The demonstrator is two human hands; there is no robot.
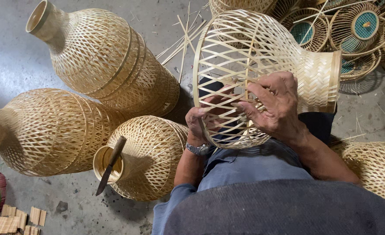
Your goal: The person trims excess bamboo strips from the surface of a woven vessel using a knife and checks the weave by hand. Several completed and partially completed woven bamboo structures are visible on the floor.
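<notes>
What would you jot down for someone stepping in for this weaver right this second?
Left hand: reaches inside the open-weave bamboo shade, fingers behind the lattice near its wide rim.
Right hand: outside, fingers pressed on the strips by the same rim. The shade lies on the lap, its neck pointing right.
Nearby: three finished-looking woven shades on the floor to the left; a knife rests in the neck of the nearest one.
Done: body and neck are woven.
Left: apparently the rim edge, where both hands work.
</notes>
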